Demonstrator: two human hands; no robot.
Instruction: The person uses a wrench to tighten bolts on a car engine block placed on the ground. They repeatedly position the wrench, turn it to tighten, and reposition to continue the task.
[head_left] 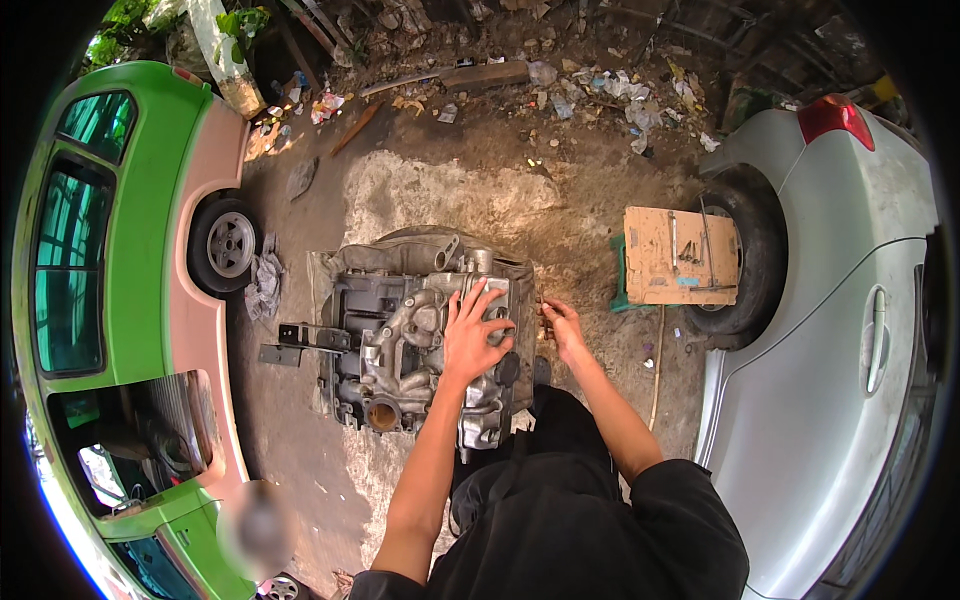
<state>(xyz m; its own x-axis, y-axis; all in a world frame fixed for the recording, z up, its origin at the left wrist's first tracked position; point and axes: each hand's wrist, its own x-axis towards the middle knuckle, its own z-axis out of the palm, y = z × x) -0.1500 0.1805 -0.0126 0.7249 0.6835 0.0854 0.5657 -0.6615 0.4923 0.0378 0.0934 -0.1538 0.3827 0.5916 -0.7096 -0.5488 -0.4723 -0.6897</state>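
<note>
An engine (400,340) with a cast metal manifold lies in the middle on a dark padded support, with a metal bracket (310,338) jutting from its left side. My left hand (475,335) rests on the upper right part of the engine, fingers spread and bent. My right hand (560,330) is raised just right of the engine, its fingertips pinched round something small that I cannot make out clearly.
A cardboard sheet (655,245) with metal tools sits on a green stand at right, beside a silver car (820,420). A green and pink van (140,300) stands at left, a grey rag (265,280) near its wheel. Scattered litter (620,95) and wood lie behind.
</note>
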